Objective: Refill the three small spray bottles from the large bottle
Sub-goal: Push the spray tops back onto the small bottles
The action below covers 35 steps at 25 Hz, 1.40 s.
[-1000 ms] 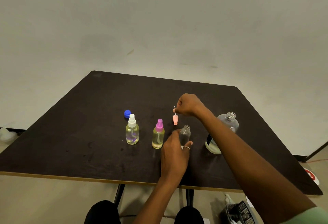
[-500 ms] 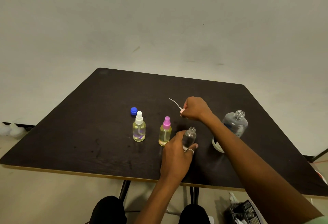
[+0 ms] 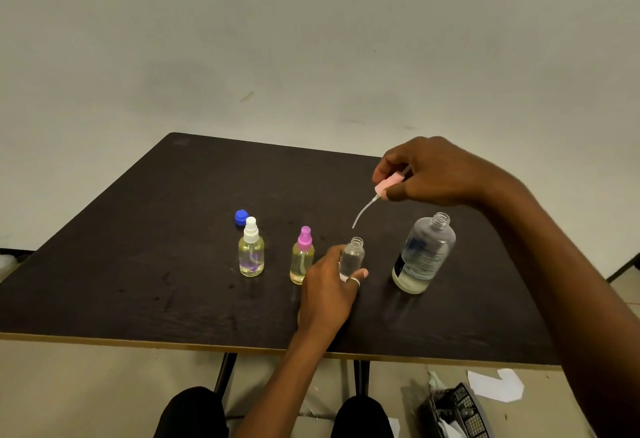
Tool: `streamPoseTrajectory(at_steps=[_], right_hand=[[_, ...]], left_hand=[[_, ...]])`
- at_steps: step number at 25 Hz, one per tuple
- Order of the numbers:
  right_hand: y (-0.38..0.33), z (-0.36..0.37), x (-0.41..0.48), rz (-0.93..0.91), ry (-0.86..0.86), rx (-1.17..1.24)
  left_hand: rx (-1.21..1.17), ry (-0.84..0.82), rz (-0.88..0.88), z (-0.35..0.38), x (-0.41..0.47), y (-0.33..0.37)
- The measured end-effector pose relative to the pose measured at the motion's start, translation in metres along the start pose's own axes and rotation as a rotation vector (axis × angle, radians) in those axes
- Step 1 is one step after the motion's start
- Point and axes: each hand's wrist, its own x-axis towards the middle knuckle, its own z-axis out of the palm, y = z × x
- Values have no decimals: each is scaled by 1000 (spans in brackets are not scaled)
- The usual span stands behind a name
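Note:
Three small bottles stand in a row on the dark table (image 3: 138, 264). The white-capped bottle (image 3: 251, 254) and the pink-capped bottle (image 3: 302, 257) hold yellowish liquid. My left hand (image 3: 329, 292) grips the third small bottle (image 3: 352, 257), which is uncapped and looks clear. Above it, my right hand (image 3: 433, 174) holds the pale pink spray cap (image 3: 388, 186), its dip tube pointing down-left toward the open neck without touching it. The large clear bottle (image 3: 423, 254) stands open to the right, tilted in view, with a little liquid at its bottom.
A blue cap (image 3: 241, 217) lies behind the white-capped bottle. The table's light front edge (image 3: 173, 344) runs near my knees. On the floor at the lower right sit a black mesh basket (image 3: 457, 413) and white paper scraps (image 3: 495, 385).
My right hand has lifted the pink spray cap off the table, turned it tube-down and brought it above the open small bottle. My left hand keeps hold of that bottle.

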Motion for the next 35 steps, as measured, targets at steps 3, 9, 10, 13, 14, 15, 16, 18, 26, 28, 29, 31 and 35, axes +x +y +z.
streamPoseTrajectory(at_steps=[3, 9, 10, 13, 14, 15, 16, 18, 26, 28, 29, 31, 35], right_hand=[[-4, -3, -6, -37, -21, -17], [-4, 23, 1, -118, -56, -138], [-4, 28, 2, -141, -68, -147], [-5, 42, 5, -202, -120, -157], [-4, 46, 6, -217, -130, -156], [-3, 51, 7, -231, -135, -152], [-2, 55, 8, -244, -138, -146], [2, 64, 8, -259, -142, -144], [11, 84, 12, -266, -167, -148], [13, 86, 13, -264, -168, -150], [13, 87, 13, -259, -169, -147], [14, 88, 14, -236, -171, -154], [12, 91, 14, -182, -152, -209]], left_hand=[[0, 3, -19, 0, 1, -2], [-16, -8, -28, -1, 1, -1], [-19, -6, -23, -1, 1, -2], [-27, -10, -5, -1, 1, -4], [-33, -11, -5, -1, 0, -5], [-40, -12, -7, -1, 0, -5], [-43, -13, -9, -1, 0, -5], [-40, -18, -11, -2, 1, -5], [-4, -38, -32, -4, 1, -1], [6, -41, -31, -4, 0, 0], [11, -43, -32, -5, 0, 0], [23, -47, -32, -5, 0, 1], [31, -54, -31, -5, 0, 1]])
